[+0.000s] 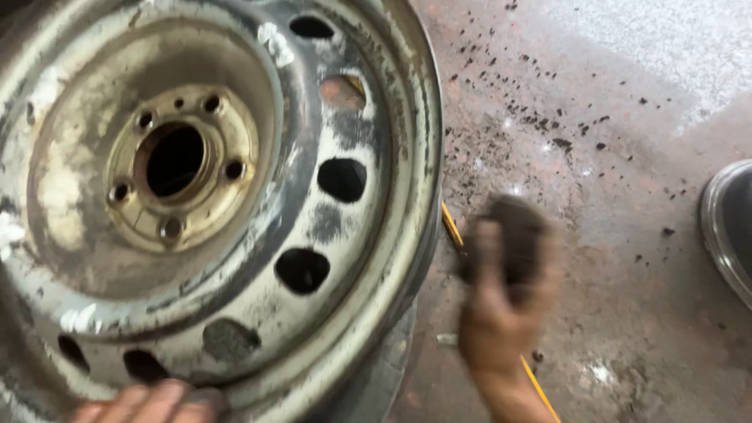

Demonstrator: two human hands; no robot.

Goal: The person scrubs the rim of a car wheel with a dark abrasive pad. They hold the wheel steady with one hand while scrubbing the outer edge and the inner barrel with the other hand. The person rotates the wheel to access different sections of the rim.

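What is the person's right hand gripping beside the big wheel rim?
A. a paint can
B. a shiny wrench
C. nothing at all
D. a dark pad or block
D. The right hand, blurred, closes its grip on a dark pad-like piece over the speckled floor, just right of the worn steel rim; the left hand rests on the rim's lower edge.

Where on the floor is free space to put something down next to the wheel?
The widest bare patch of floor lies between the right hand, holding a dark pad, and the round metal rim at the right edge. Dark crumbs litter the upper floor. It is crowded beside the steel wheel, where the left hand rests.
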